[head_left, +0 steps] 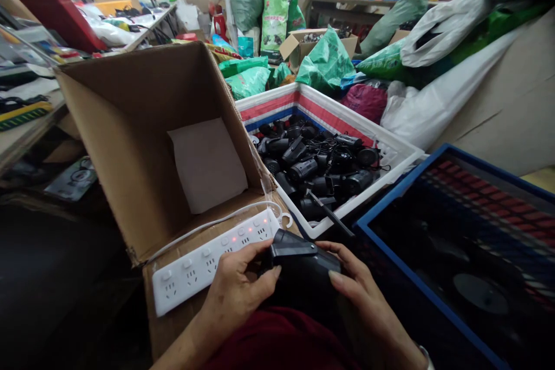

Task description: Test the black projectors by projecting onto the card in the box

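My left hand point(238, 289) and my right hand point(351, 283) both grip a black plastic device point(299, 260) from either side, close to my chest. It looks like a security camera housing, but its front is hidden from this angle. Just under my left hand, a white multi-socket power strip point(212, 260) lies on the flap of a cardboard box point(130, 127), with small red lights lit and a white cable running along it. Inside the open box is a pale sheet of card or foam point(207, 165).
Beyond the box, a white crate point(303, 98) holds a heap of black cameras with cables. A blue-rimmed crate point(416, 208) is on my right. Bulging green and white sacks, boxes and cluttered workbenches fill the room behind.
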`<action>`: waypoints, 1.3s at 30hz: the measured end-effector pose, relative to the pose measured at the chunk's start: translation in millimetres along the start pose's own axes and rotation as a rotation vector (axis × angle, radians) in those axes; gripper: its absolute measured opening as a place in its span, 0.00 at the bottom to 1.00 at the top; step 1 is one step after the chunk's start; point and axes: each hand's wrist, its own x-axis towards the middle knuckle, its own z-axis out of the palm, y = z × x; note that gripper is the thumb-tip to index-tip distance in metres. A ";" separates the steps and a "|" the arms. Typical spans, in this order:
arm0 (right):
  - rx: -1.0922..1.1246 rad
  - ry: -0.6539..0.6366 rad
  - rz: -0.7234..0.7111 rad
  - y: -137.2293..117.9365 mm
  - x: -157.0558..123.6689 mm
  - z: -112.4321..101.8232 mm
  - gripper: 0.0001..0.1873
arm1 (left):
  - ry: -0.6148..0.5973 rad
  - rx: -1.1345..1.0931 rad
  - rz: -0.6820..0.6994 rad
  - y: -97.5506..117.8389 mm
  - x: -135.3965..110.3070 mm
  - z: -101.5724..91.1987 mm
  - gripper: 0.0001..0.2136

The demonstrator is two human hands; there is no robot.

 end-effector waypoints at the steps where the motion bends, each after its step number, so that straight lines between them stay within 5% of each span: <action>1: 0.020 0.001 0.048 0.1 1.7 -0.3 0.24 | -0.006 0.019 0.004 0.6 0.1 -0.1 0.16; 5: -0.018 -0.004 0.199 -0.8 6.6 -3.3 0.17 | -0.061 0.104 -0.004 -0.1 -1.6 -0.7 0.15; 15: -0.090 -0.076 0.203 -4.1 -0.8 -6.3 0.10 | -0.172 0.055 -0.051 0.0 -4.0 -3.7 0.12; 25: -0.104 -0.028 0.214 3.9 0.7 -3.9 0.20 | -0.183 0.015 -0.095 -1.5 -2.6 -3.8 0.11; 39: -0.177 0.041 0.177 -1.8 0.3 -2.7 0.19 | -0.137 -0.195 -0.118 -9.8 -4.1 -2.7 0.11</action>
